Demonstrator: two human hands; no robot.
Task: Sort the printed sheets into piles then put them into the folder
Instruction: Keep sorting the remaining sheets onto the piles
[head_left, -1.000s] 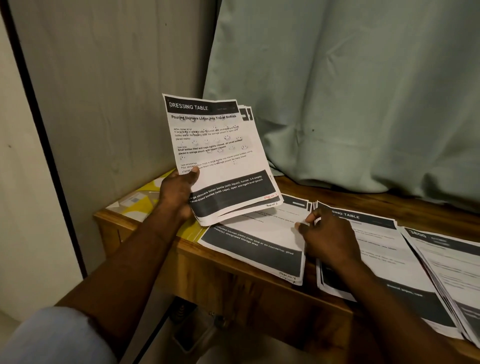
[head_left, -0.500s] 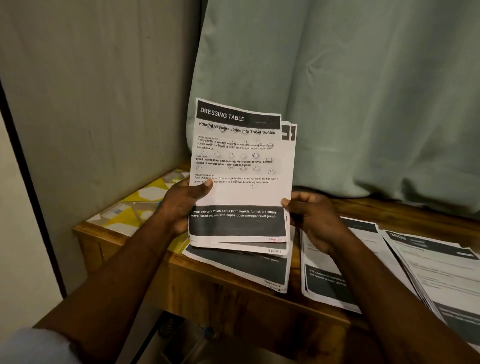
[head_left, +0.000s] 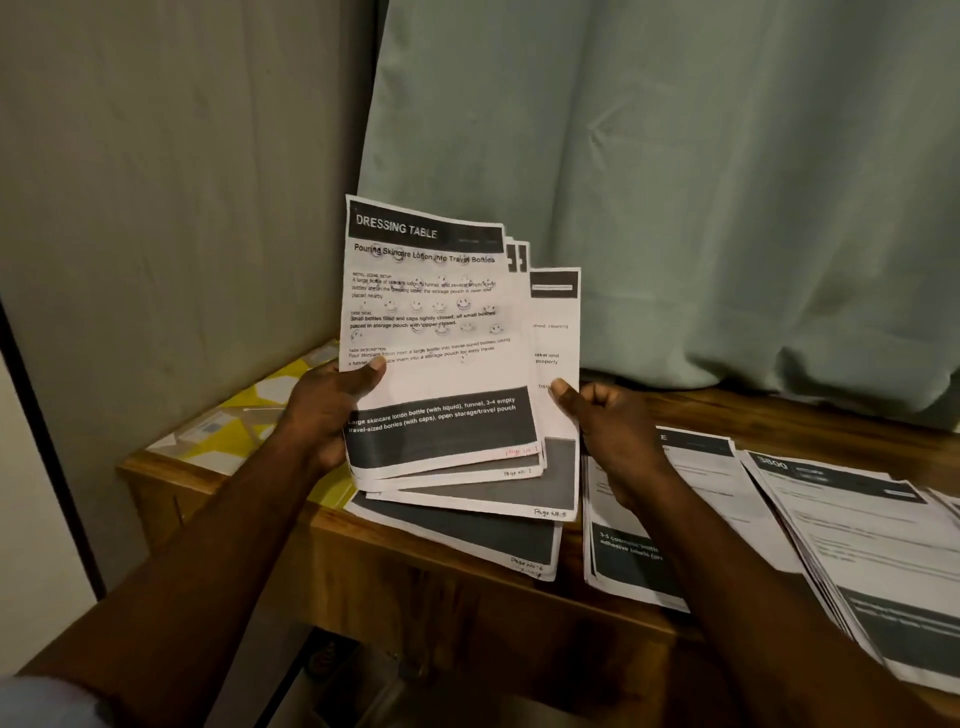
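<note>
From the head view, since a second ago the right hand has left the piles on the surface and come up; it now pinches a further sheet by its right edge, thumb in front and fingers curled, set behind the held stack and offset to the right. The left hand grips the stack's left edge, thumb on the front. Stack and sheet stand upright above the surface's left end, long axis vertical, headers up, print facing the camera. The top page reads "DRESSING TABLE" and "Pouring Skincare Lotion into Travel Bottles"; the further sheet is marked "Page No 5". Below lies a flat sheet marked "Page No 6", with a middle pile and a right pile beside it.
</note>
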